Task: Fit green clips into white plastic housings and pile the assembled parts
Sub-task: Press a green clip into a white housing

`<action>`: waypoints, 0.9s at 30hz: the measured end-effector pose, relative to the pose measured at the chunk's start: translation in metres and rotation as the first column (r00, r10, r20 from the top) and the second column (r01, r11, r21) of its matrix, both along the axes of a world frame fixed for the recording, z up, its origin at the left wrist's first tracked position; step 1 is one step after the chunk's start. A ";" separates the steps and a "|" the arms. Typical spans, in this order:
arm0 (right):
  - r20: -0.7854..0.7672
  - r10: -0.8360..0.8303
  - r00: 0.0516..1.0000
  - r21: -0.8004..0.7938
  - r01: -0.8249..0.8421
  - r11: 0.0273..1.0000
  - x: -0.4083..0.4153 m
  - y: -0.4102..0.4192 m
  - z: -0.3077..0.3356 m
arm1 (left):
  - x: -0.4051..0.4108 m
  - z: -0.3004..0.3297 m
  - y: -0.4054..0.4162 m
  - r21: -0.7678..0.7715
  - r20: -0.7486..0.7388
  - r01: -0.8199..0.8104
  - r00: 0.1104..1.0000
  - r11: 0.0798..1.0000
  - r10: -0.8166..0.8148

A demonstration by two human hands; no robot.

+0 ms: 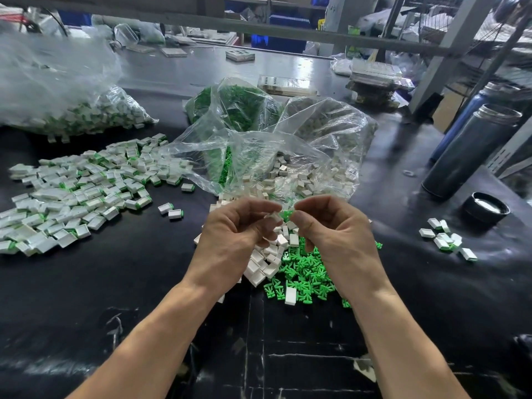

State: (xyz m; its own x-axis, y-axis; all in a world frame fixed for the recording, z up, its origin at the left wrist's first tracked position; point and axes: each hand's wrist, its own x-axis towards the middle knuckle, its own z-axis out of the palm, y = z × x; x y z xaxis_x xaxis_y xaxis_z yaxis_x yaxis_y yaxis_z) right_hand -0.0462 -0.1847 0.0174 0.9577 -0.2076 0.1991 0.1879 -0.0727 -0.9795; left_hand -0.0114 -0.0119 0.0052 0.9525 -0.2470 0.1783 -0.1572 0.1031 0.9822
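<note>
We have the assembled pile (pixel 77 194) on the table (pixel 115 283) at left, loose clips (pixel 305 272) and housings (pixel 267 260) near centre, bags (pixel 259 133) behind, flask (pixel 469 151) far right.

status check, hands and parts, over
Left hand pinches a white housing, right hand pinches a green clip. Parts meeting, not seated. Nothing in the way.

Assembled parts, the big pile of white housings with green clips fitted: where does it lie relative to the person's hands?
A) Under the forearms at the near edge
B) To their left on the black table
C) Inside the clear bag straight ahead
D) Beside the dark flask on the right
B: the big pile of assembled parts spreads over the black table, left of the left hand and right hand.
</note>
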 end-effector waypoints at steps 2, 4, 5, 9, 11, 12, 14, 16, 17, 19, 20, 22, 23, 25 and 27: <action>0.025 0.017 1.000 -0.006 -0.016 1.000 0.000 0.004 -0.001 | 0.001 -0.001 -0.001 0.000 0.005 0.000 1.000 1.000 0.000; 0.035 0.010 0.999 -0.015 -0.010 1.000 0.001 0.006 -0.003 | 0.001 -0.002 -0.002 0.003 0.013 0.000 1.000 1.000 0.000; 0.039 0.005 0.999 -0.020 -0.005 1.000 0.000 0.007 -0.004 | 0.001 -0.002 -0.002 0.002 0.016 0.002 1.000 1.000 -0.002; 0.047 -0.015 0.999 -0.033 0.017 0.999 0.000 0.008 -0.005 | 0.000 -0.001 -0.001 -0.012 0.022 0.017 1.000 1.000 -0.016; 0.049 -0.032 0.998 -0.052 0.034 0.998 0.001 0.009 -0.005 | 0.000 0.000 -0.001 -0.017 0.024 0.021 1.000 1.000 -0.020; 0.049 -0.037 0.998 -0.057 0.040 0.998 0.001 0.010 -0.005 | 0.000 0.000 -0.001 -0.018 0.025 0.022 0.999 1.000 -0.022; 0.050 -0.042 0.998 -0.052 0.045 0.998 0.000 0.012 -0.004 | 0.000 0.000 -0.001 -0.019 0.024 0.029 0.999 0.999 -0.028; 0.050 -0.048 0.998 -0.037 0.049 0.998 0.000 0.013 -0.003 | 0.000 0.000 0.000 -0.021 0.024 0.035 0.999 0.999 -0.034; 0.048 -0.051 0.998 -0.035 0.053 0.998 -0.001 0.013 -0.003 | -0.001 0.000 0.000 -0.021 0.025 0.036 0.999 0.999 -0.035; 0.047 -0.058 0.997 -0.045 0.060 0.997 -0.001 0.013 -0.004 | -0.001 0.000 0.000 -0.022 0.027 0.031 0.999 0.999 -0.031; 0.050 -0.063 0.997 -0.057 0.066 0.996 -0.001 0.013 -0.005 | -0.001 -0.001 -0.001 -0.022 0.027 0.026 0.999 0.999 -0.025; 0.057 -0.077 0.995 -0.097 0.082 0.992 -0.001 0.013 -0.006 | 0.000 -0.002 -0.001 -0.017 0.027 0.013 1.000 1.000 -0.013; 0.063 -0.084 0.994 -0.122 0.092 0.988 -0.001 0.013 -0.006 | 0.000 -0.002 -0.001 -0.013 0.029 0.007 1.000 1.000 -0.006; 0.080 -0.094 0.992 -0.177 0.107 0.978 -0.001 0.014 -0.007 | 0.000 -0.002 -0.001 -0.006 0.029 -0.004 1.000 1.000 0.004; 0.088 -0.089 0.992 -0.207 0.106 0.973 -0.002 0.014 -0.008 | 0.000 -0.003 -0.001 -0.005 0.025 -0.011 1.000 1.000 0.011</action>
